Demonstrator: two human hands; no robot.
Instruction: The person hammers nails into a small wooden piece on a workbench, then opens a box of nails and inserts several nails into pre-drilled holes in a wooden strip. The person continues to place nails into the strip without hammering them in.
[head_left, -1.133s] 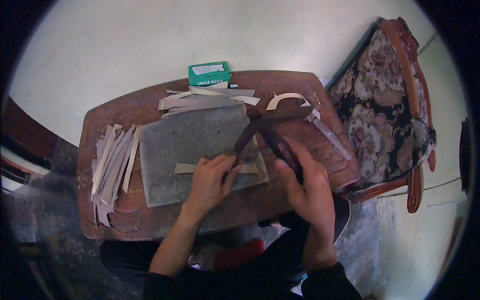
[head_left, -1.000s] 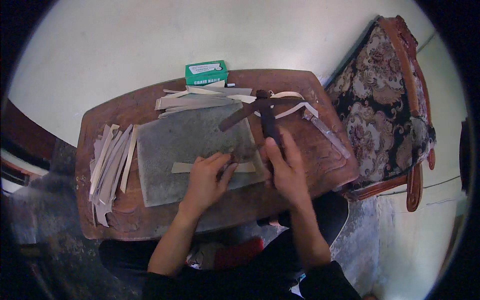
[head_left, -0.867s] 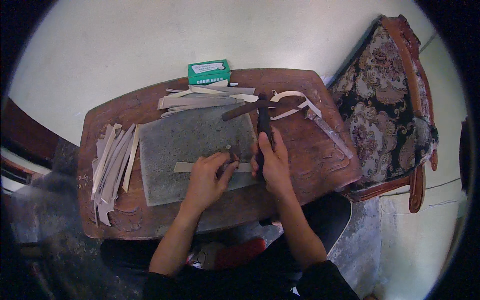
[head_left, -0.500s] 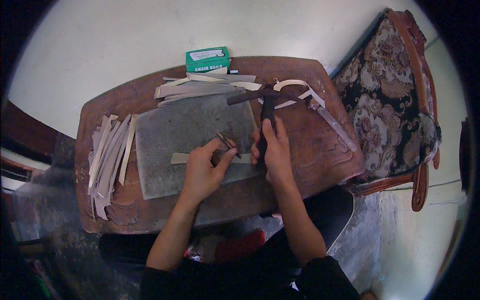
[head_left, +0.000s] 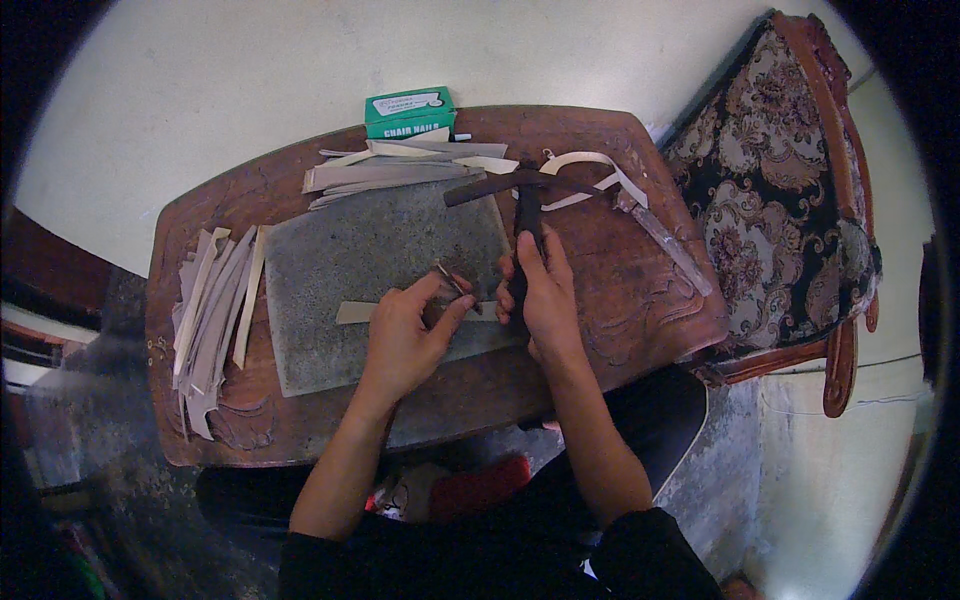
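Observation:
My right hand (head_left: 548,300) is wrapped around the dark handle of a hammer (head_left: 529,200), its head pointing away from me over the slab's far right corner. Between the thumb and fingers of my left hand (head_left: 405,330) is a slim dark metal rod, perhaps a punch (head_left: 448,277), held at a tilt and partly hidden by the fingers. Beneath both hands a pale flat strip (head_left: 355,313) lies across the grey slab (head_left: 330,235). My left hand covers its middle, and its right end shows between the hands.
The slab rests on a carved wooden table (head_left: 620,310). Cut strips lie in piles on the left (head_left: 215,310) and at the back (head_left: 400,172), near a green box (head_left: 408,115). A looped pale band (head_left: 580,158) and a knife (head_left: 665,245) lie at right, beside a patterned chair (head_left: 765,200).
The view has shifted slightly. Both hands stay in nearly the same place, still holding the hammer and the slim metal rod over the strip.

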